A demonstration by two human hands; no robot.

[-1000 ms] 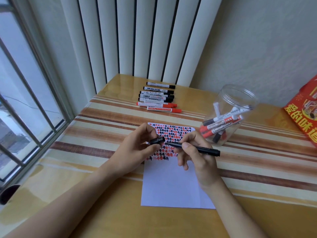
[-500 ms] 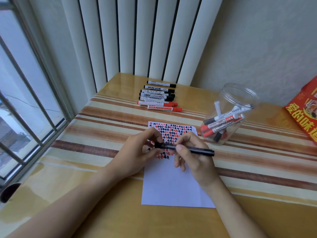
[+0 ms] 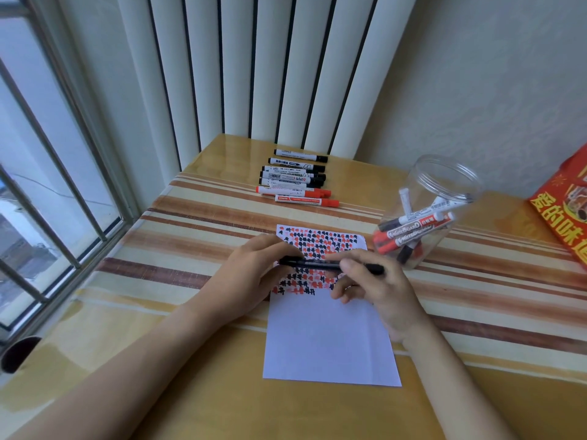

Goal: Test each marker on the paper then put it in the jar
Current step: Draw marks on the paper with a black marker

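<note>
A thin black marker [image 3: 320, 264] lies level above the white paper [image 3: 330, 341], held at both ends. My left hand [image 3: 254, 274] pinches its cap end on the left. My right hand [image 3: 378, 287] grips the barrel on the right. The cap sits on the marker. The paper's upper half is covered with black and red test marks. A clear plastic jar [image 3: 444, 182] stands open at the right and holds several red and black markers. A row of several capped markers [image 3: 295, 181] lies at the back of the table.
A red printed box [image 3: 568, 214] sits at the right table edge. A window with metal bars [image 3: 47, 185] runs along the left. White vertical slats [image 3: 270, 74] stand behind the table. The striped tablecloth [image 3: 178, 249] covers the table.
My left hand brought the cap to the marker's tip and pushed it on. The two hands came together over the paper.
</note>
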